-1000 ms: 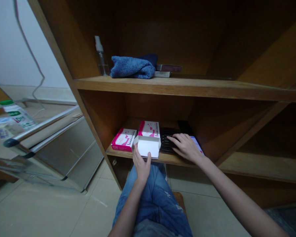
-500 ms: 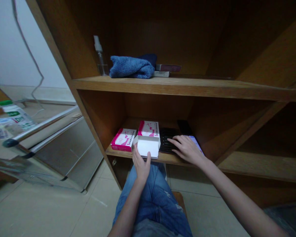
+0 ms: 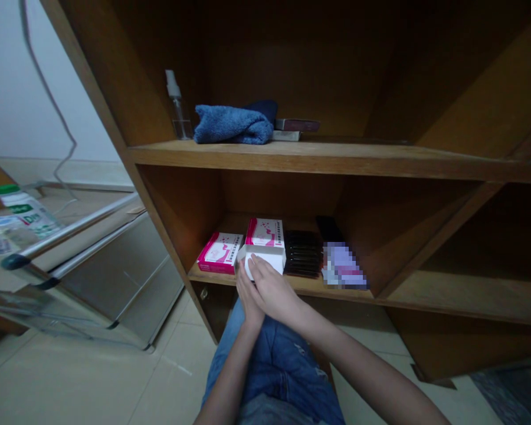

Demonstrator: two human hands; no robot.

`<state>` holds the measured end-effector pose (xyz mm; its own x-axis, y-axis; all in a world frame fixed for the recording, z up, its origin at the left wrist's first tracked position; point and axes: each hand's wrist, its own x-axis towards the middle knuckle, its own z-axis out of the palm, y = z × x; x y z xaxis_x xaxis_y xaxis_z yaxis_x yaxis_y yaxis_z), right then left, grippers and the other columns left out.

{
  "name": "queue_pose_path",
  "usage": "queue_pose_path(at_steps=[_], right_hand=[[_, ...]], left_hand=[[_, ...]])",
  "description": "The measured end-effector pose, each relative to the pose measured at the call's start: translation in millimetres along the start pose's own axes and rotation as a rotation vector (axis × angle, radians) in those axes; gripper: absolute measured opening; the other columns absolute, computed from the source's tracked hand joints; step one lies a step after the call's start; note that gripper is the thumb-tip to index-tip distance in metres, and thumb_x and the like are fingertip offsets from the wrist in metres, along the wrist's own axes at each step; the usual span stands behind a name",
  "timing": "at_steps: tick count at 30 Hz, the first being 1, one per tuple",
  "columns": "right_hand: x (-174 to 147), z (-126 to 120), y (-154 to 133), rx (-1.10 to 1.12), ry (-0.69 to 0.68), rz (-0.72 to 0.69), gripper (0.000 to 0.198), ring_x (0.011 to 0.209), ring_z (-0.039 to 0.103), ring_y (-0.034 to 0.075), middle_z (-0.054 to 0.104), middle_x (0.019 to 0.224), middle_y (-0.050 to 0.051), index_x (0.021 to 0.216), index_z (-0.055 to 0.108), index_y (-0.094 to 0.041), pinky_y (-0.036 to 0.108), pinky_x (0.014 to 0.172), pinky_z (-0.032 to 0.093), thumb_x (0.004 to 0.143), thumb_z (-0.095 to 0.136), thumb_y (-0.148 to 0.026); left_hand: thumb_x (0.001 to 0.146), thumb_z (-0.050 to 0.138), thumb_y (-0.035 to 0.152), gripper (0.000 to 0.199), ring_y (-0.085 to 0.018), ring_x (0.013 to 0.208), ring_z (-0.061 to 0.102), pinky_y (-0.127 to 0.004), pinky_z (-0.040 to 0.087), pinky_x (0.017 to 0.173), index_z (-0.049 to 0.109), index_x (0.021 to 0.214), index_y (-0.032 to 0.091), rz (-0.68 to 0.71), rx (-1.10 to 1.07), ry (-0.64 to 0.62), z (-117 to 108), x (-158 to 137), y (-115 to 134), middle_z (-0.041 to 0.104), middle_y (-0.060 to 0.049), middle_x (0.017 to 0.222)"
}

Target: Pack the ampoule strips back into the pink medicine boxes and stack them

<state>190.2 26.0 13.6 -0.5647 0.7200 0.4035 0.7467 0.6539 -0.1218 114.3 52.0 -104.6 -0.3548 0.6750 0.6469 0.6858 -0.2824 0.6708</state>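
Note:
A pink and white cardboard box (image 3: 265, 232) lies on the lower shelf, its end open towards me and its white flap sticking out. My left hand (image 3: 249, 298) holds the box at the left side of this flap; its thumb is hidden. Across it comes my right hand (image 3: 272, 289), fingers stretched out over the white flap and touching it, partly covering the left hand. I see nothing held in the right hand. A second pink and white box (image 3: 221, 251) lies left of the first, closed at the visible end. Thin black packets (image 3: 303, 254) are lined up right of the open box.
A blurred-out phone-like object (image 3: 345, 265) lies right of the packets, with a dark object (image 3: 330, 229) behind it. The upper shelf holds a spray bottle (image 3: 179, 109) and a blue towel (image 3: 234, 124). A metal-framed cart (image 3: 92, 242) stands left of the cabinet.
My right hand has left the black packets and moved left to the open box, where it now lies over the flap and my left hand. My left hand has stayed at the flap.

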Motion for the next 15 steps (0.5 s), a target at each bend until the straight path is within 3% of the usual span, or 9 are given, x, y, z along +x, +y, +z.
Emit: queue_pose_path(at_steps=[5,11,15], right_hand=[[36.2,13.4,0.0,-0.083,-0.077,0.148,0.041,0.118,0.046,0.027,0.052,0.125,0.022,0.122,0.048,0.000,0.041,0.099,0.034,0.091,0.032,-0.021],[52.2,3.4,10.4,-0.134,-0.151,0.259,0.037,0.098,0.055,0.028,0.062,0.104,0.021,0.110,0.055,-0.003,0.038,0.082,0.042,0.091,0.036,-0.028],[52.2,4.8,15.6,-0.182,-0.179,0.298,0.029,0.090,0.059,0.029,0.065,0.095,0.019,0.103,0.058,-0.007,0.038,0.076,0.043,0.089,0.038,-0.024]], left_hand=[[0.086,0.043,0.023,0.052,-0.025,0.130,0.035,-0.044,0.030,0.105,0.032,0.137,0.016,0.012,0.006,0.002,3.6,3.4,-3.8,0.044,-0.016,0.137],[0.078,0.053,0.026,0.074,-0.030,0.129,0.035,-0.047,0.033,0.102,0.017,0.142,0.011,-0.011,-0.059,-0.014,-3.4,2.5,4.9,0.039,-0.021,0.138],[0.075,0.057,0.027,0.079,-0.032,0.129,0.035,-0.048,0.032,0.102,0.018,0.141,0.011,-0.018,-0.082,-0.025,-4.2,3.3,6.8,0.038,-0.023,0.138]])
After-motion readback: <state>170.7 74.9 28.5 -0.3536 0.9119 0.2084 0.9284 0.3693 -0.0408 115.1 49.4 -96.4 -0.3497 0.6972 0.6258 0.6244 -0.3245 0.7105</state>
